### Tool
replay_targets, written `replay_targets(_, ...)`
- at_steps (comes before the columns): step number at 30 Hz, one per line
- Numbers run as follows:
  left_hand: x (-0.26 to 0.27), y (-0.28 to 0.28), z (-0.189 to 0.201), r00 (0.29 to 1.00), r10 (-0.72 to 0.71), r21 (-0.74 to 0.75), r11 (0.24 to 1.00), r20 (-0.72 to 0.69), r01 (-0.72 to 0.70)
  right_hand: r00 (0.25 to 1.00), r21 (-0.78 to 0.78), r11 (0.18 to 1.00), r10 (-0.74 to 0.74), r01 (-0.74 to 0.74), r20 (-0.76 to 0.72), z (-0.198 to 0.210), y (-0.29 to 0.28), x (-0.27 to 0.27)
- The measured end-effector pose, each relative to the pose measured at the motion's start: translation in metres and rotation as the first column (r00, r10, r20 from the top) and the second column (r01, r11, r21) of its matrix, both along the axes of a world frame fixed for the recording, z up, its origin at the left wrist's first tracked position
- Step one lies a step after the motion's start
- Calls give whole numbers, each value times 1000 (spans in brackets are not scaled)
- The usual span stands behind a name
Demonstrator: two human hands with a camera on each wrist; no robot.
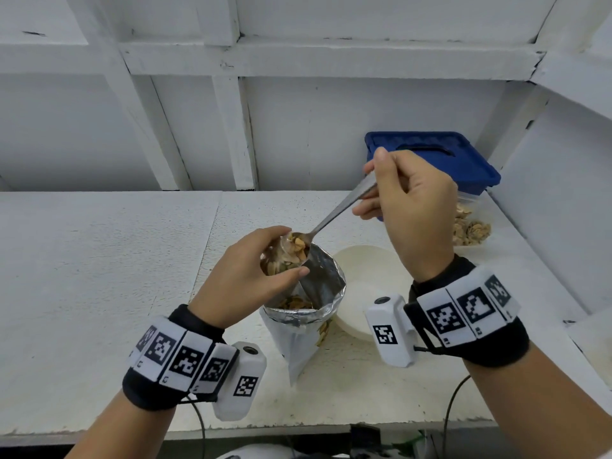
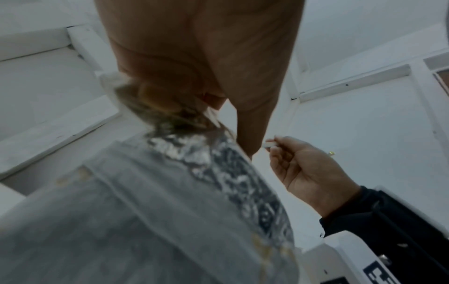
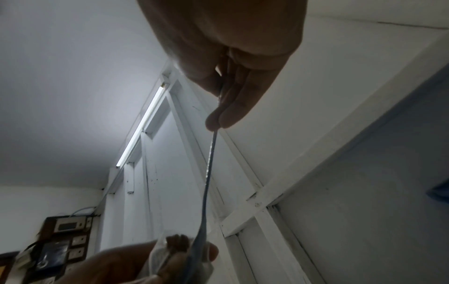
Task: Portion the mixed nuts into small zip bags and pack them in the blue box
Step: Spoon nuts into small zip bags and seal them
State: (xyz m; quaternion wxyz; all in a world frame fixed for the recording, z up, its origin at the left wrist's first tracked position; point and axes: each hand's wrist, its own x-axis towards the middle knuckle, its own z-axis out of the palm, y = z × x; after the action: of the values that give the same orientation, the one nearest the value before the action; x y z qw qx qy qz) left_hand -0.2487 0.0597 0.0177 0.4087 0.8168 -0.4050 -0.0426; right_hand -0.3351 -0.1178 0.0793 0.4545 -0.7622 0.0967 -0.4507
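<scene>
Across the white counter (image 1: 99, 276) the things run from large to small. At the far right corner sits the blue box (image 1: 430, 160), its lid on, so nothing can go in until it is opened. Just beside it, on the near side, lies a clear bag of nuts (image 1: 472, 226) that looks already portioned, though whether it is zipped I cannot tell. A round white lid or dish (image 1: 367, 276) rests nearer the front edge, touching or nearly touching the big foil pouch (image 1: 308, 313), which stands open with mixed nuts showing inside.

Above the pouch the left hand (image 1: 245, 276) holds a small zip bag (image 1: 281, 260) — thumb and fingers curled round its mouth to keep it spread, the bag already partly filled. The right hand (image 1: 410, 213) has its grip pinched on the handle end of a metal spoon (image 1: 334, 217), fingers pressed together round the stem; the right wrist view shows the same pinch from below. The spoon's bowl, loaded with mixed nuts (image 1: 296, 245), sits right at the mouth of the small bag.

By my reading the work is somewhere in its middle: one bag seems done and waits outside the box, a second is being filled spoon by spoon. Left to do — finish and seal this bag, fill any others, open the box and pack them. The pouch still holds plenty.
</scene>
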Motion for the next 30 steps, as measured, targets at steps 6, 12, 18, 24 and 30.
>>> replay_targets(6, -3, 0, 2, 994, 62, -107, 992, -95, -72, 980, -285, 959, 56, 1, 190, 19, 4, -1)
replay_targets(12, 1, 8, 0, 989, 79, -114, 989, -123, -93, 970, -151, 985, -45, 84, 240, 25, -15, -8)
replay_targets(18, 5, 12, 3, 984, 118, -139, 981, -135, -136, 955, 91, 954, -292, 286, 60, -20, -59, -26)
replay_targets(24, 9, 10, 6, 982, 128, -156, 976, -137, -149, 894, 188, 890, -362, 415, -264, -99, -83, -40)
replay_targets(30, 9, 6, 8, 985, 127, -164, 976, -116, -145, 792, 171, 855, -355, 490, -496, -130, -81, -39)
